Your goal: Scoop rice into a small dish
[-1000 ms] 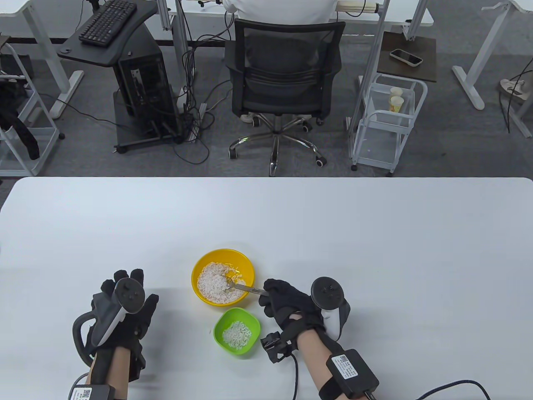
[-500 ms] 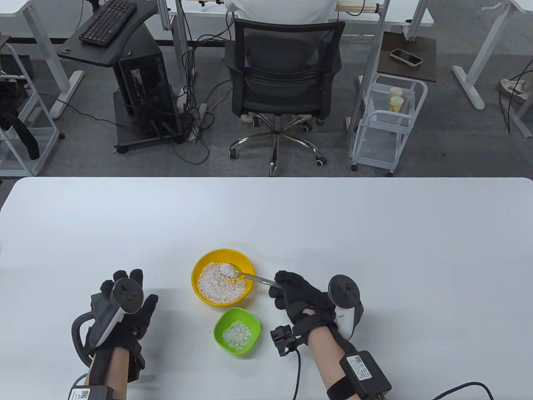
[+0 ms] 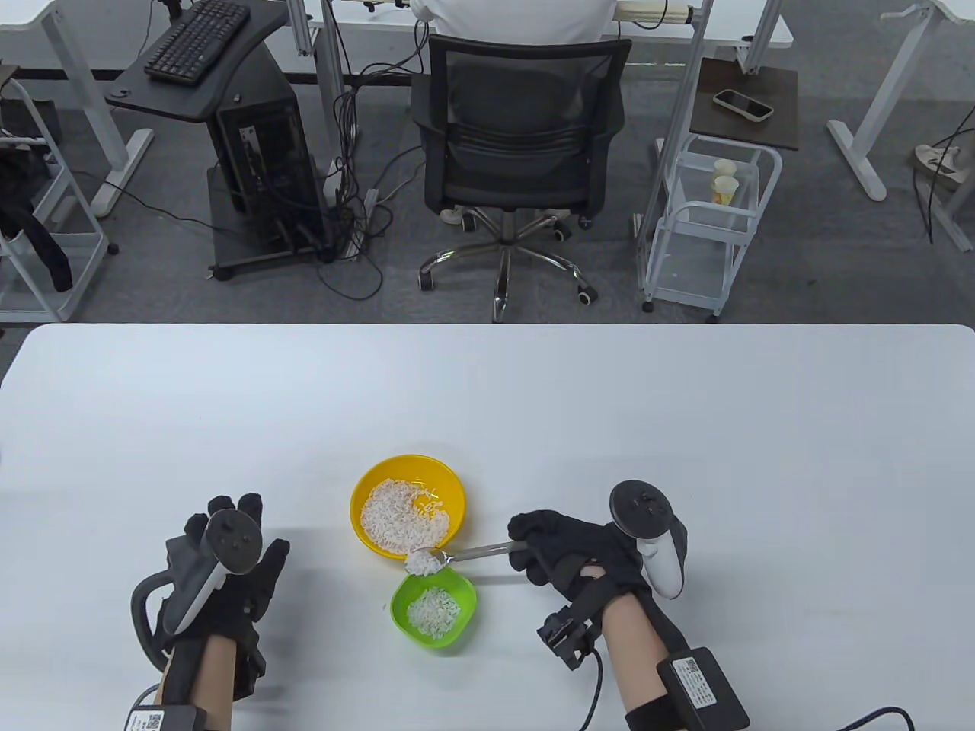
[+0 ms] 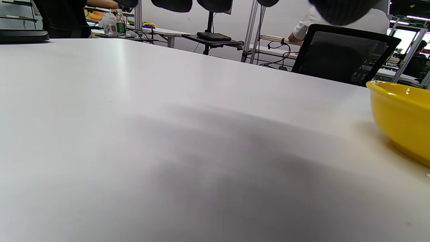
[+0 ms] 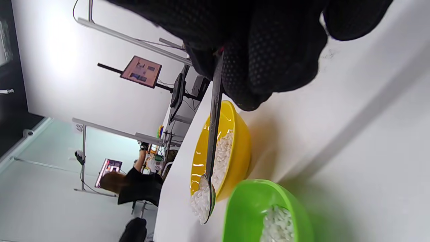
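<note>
We see the rice (image 3: 423, 562) heaped in the bowl of a metal spoon (image 3: 457, 556), held in the air over the spot where the yellow bowl (image 3: 407, 506) and the green dish (image 3: 434, 609) nearly meet. The spoon bowl sits above the near rim of the yellow bowl and the far rim of the green dish. More rice lies in the yellow bowl, gathered toward its left side, and a smaller patch lies in the middle of the green dish. Both vessels stand just beside each other, a little left of the middle of the table (image 3: 685, 426) and toward its near edge, the green dish nearer to that edge.

The spoon's handle runs out to the right into our right hand (image 3: 571, 556), whose gloved fingers are clenched around the handle's end. In the right wrist view the fingers (image 5: 268, 60) wrap the handle from above while the spoon hangs down past the yellow bowl's rim. The hand lies right of the bowls, knuckles pointing left, forearm coming up from the near edge, tracker on the outer side.

Our left hand (image 3: 225, 571) rests flat on the table, well left of the bowls, fingers spread and grasping nothing.
</note>
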